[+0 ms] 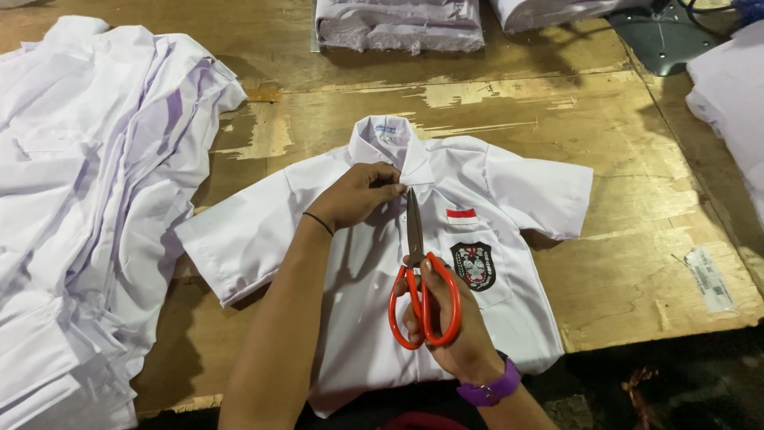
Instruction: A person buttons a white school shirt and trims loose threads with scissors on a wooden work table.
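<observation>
From the camera on my head, I look down on a white short-sleeved shirt (362, 263) spread flat, front up, on the worn wooden counter (621, 263), its collar pointing away from me. My left hand (356, 193) rests on the chest just below the collar, and its fingers (391, 185) are pinched narrow on the cloth at the buttoned front edge. A thin black band sits on that wrist. My right hand (446, 322) holds a pair of orange-handled scissors (419, 279), fingers through the loops and curled tight around them; the dark blades lie closed together, and their tip reaches up to just beside my left fingertips. A purple watch strap (489, 390) wraps my right wrist. On the shirt's breast pocket sits a dark shield-shaped badge (473, 265), with a small red and white patch (461, 215) above it. A big heap of white shirts (87, 199) lies at my left, and a folded stack in clear wrap (398, 24) at the counter's far edge.
</observation>
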